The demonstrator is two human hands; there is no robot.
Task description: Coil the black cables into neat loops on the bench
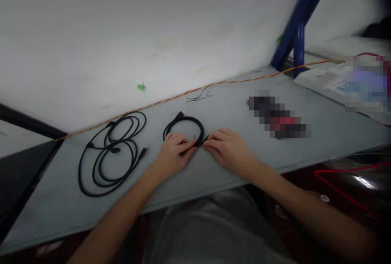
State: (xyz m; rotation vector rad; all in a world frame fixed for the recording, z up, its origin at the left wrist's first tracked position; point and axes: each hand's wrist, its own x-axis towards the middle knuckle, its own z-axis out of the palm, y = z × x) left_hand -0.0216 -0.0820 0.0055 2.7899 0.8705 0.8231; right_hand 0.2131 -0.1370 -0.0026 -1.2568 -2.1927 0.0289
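A small coil of black cable lies on the grey table in front of me. My left hand rests on the near side of the coil, fingers closed on the bundled strands. My right hand meets it from the right, fingertips pinched at the same spot on the coil. A plug end of the cable sticks out at the coil's far side.
A larger loose black cable lies in loops to the left. A red-and-yellow twisted wire runs along the table's back edge by the white wall. A blurred dark and red object lies right. Blue frame post stands far right.
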